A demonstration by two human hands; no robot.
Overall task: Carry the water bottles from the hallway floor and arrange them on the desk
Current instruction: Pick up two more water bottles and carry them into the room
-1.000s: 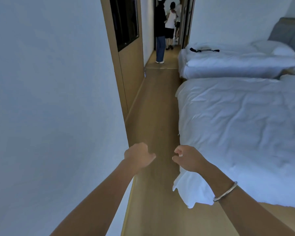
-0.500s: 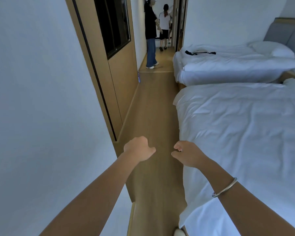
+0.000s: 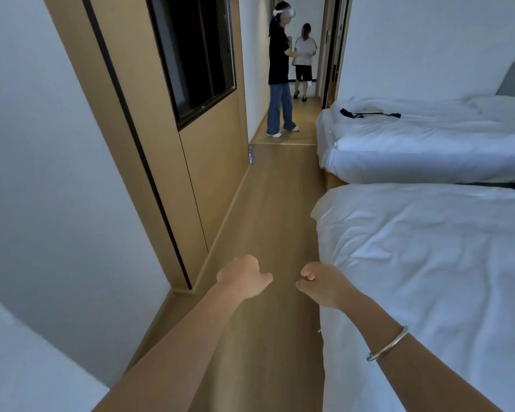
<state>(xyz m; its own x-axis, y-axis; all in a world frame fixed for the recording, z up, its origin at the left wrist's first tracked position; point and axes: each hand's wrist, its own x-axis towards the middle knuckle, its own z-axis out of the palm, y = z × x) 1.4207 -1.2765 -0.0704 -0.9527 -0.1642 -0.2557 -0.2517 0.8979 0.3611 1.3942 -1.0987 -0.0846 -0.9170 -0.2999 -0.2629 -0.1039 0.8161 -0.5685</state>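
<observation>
One water bottle (image 3: 250,153) stands on the wood floor (image 3: 280,209) at the base of the wood wall panel (image 3: 214,162), well ahead of both hands; blue label, text too small to read. Left hand (image 3: 243,277) and right hand (image 3: 321,285) are held out over the floor, near each other but not touching, fingers loosely curled, nothing in either. Silver bangle (image 3: 387,344) on right wrist. Near bed (image 3: 428,263) cut off at right edge. Two people (image 3: 280,72) stand further down the hallway.

Water bottle (image 3: 250,153) mostly wall-hidden
</observation>
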